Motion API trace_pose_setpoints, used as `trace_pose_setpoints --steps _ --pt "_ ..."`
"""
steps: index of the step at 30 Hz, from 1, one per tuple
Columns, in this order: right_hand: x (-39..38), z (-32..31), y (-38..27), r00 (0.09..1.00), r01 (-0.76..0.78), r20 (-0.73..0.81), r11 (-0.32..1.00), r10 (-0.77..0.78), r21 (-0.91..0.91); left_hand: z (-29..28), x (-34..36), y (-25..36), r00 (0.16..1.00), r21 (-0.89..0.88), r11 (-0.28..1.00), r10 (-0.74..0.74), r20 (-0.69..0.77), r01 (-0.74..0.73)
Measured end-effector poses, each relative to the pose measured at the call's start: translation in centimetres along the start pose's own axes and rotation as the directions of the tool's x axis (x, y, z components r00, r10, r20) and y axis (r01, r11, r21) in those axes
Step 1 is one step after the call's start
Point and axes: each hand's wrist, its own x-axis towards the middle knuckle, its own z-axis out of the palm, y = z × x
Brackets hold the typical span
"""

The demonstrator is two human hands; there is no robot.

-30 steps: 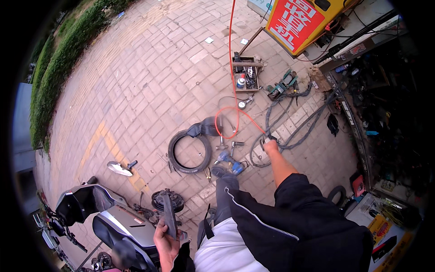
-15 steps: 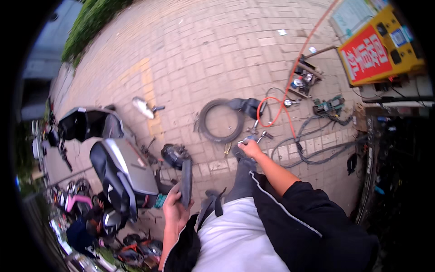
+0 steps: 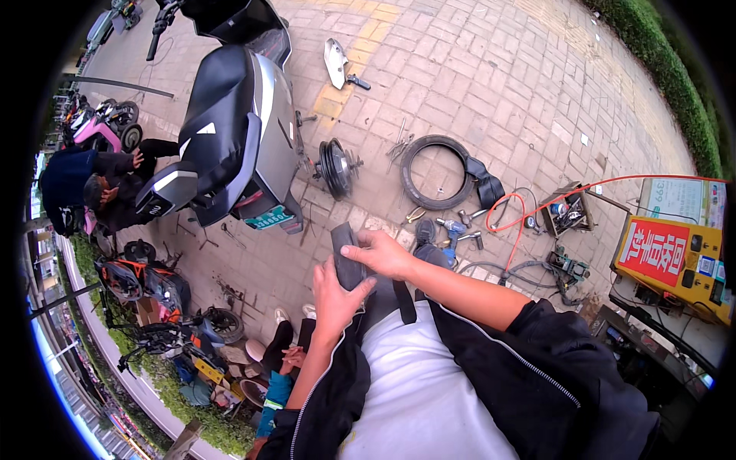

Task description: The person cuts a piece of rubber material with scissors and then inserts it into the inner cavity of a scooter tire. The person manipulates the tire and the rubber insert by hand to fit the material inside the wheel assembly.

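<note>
Both hands are on a dark grey, flat, rubber-like block or folded strip (image 3: 346, 261), held in front of my waist. My left hand (image 3: 336, 297) grips it from below and the left, with the thumb across its near end. My right hand (image 3: 382, 254) closes on its right side, thumb on top. The palms hide part of the piece, so its exact kind is unclear. Beyond my hands, a tyre (image 3: 409, 181) lies flat on the paving, touching a black rubber tube (image 3: 484, 187). A wheel hub (image 3: 334, 169) sits by the scooter's rear.
A silver and black scooter (image 3: 228, 126) stands at the left; a person in dark clothes (image 3: 73, 188) crouches behind it. Near my foot lie pliers (image 3: 416, 214) and a blue power tool (image 3: 454, 230). An orange hose (image 3: 613, 182) runs right, past a toolbox (image 3: 566, 208). Another person's hands (image 3: 291, 359) are at lower left.
My right hand has left the tools near my foot and come to the rubber-like piece, which my left hand held alone. The view has turned toward the left.
</note>
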Motion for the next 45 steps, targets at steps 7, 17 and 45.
trace_pose_setpoints --steps 7,17,45 --pt "0.3 3.9 3.4 0.97 -0.244 0.04 0.962 0.241 0.126 1.0 0.1 -9.1 0.908 -0.735 0.556 -0.095 0.408 0.388" --pt "1.3 5.3 8.2 0.896 -0.443 0.151 0.818 0.417 0.368 2.7 1.2 -14.9 0.765 -0.626 0.472 -0.192 0.615 0.621" --pt "19.7 -22.8 46.5 0.717 -0.596 -0.65 0.706 0.252 -0.383 31.8 26.4 -32.7 0.943 -0.279 0.918 -0.211 0.258 0.282"
